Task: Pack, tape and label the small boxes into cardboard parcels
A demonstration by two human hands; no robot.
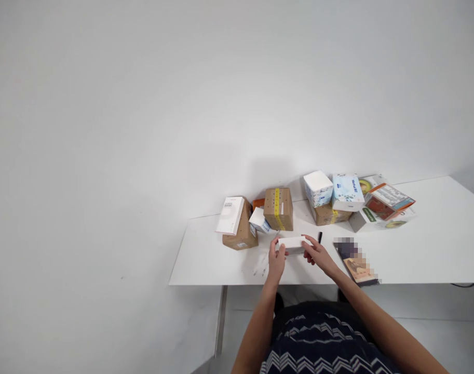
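White and small, the box point(290, 244) sits between your two hands just above the table point(435, 244), near its front edge and in front of the taped cardboard box point(278, 209). Your left hand point(276, 259) pinches the box's left end, thumb over the top and fingers under; your right hand point(317, 254) closes on the right end the same way, so each grip is pressed onto the box rather than spread. Keep it level and low over the table — if it slips, it lands flat and close. Hold by the short ends as you do now, so the long faces remain free to look at or turn, and let one hand carry the weight before the other shifts. Mind the black pen point(320, 237) lying just beyond your right fingers, and the booklet point(357, 265) near your right wrist; both are close enough to be knocked. To the left a white carton point(229, 215) leans on a brown box point(244, 234), and at the back right tissue packs point(332, 191) are stacked on other packages — well apart from your hands, so work in the open patch in front of you.
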